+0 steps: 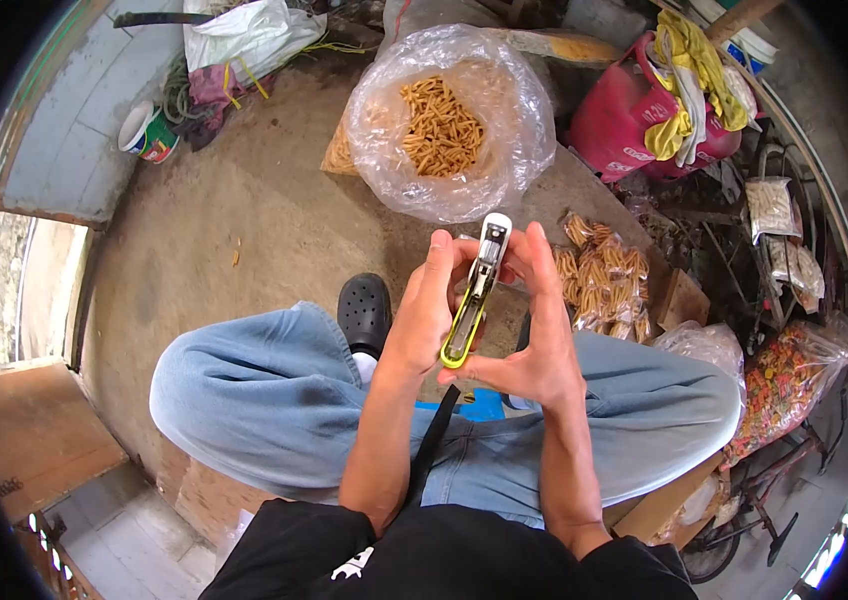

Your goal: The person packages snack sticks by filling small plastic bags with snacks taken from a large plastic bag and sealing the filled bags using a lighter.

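Observation:
A stapler with a yellow-green rim and a white end is held up over my lap, its metal inner side facing me. My left hand grips it from the left, with the fingers curled behind it and partly hidden. On the other side my right hand spans its length, thumb at the near end and fingers around the far end. Beyond my hands stands a large clear plastic bag, its mouth spread wide around brown stick snacks. Filled snack packs lie to the right of my right hand.
A pink container with yellow cloths stands at the back right. At right are a bag of colourful pieces and a bicycle. A small tub and white sack lie at the back left.

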A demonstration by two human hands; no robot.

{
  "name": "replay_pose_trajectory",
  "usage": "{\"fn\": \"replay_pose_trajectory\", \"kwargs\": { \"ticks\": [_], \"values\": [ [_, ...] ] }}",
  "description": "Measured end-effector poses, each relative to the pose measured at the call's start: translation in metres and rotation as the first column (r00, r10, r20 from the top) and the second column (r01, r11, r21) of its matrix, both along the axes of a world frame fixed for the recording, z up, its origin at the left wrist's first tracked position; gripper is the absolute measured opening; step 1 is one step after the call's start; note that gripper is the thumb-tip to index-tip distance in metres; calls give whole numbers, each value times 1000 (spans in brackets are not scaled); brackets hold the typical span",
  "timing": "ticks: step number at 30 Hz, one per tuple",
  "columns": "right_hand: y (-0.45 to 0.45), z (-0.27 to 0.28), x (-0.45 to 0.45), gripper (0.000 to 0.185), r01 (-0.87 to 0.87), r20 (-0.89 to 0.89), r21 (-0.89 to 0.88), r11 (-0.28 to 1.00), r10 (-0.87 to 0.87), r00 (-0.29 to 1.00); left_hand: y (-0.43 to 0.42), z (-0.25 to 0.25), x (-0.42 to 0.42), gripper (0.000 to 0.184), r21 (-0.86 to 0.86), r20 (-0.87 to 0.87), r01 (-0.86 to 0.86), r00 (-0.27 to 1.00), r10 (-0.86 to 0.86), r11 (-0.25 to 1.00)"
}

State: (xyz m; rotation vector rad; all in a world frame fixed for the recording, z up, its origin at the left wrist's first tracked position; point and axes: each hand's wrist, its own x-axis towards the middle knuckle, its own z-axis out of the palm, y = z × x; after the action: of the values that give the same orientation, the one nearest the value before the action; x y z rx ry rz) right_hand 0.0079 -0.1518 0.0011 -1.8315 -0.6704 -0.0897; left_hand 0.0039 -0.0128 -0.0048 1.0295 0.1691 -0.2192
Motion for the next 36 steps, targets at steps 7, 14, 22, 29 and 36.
{"fn": "replay_pose_trajectory", "kwargs": {
  "ticks": [7, 14, 22, 29, 36],
  "values": [
    [-1, -14, 4, 115, 52, -147, 142, 988, -31, 989, -6, -10, -3, 70, 38, -50, 43, 998, -41, 998],
    [-2, -18, 6, 73, 54, 66, 13, 998, -55, 996, -6, -18, -2, 69, 156, 16, 84, 996, -87, 984],
    [-28, -21, 13, 36, 402, -480, 562, 723, -112, 870, 33, -28, 11, 48, 241, -116, -166, 973, 199, 956],
    [-82, -50, 36, 36, 771, -838, 535, 346, 102, 536, 47, -206, 42, 27, 280, -432, -446, 733, 526, 850],
    [-71, -46, 35, 37, 796, -845, 465, 386, -73, 530, 22, -332, 3, 33, 948, -260, 165, 893, 367, 271]
  ]
}}
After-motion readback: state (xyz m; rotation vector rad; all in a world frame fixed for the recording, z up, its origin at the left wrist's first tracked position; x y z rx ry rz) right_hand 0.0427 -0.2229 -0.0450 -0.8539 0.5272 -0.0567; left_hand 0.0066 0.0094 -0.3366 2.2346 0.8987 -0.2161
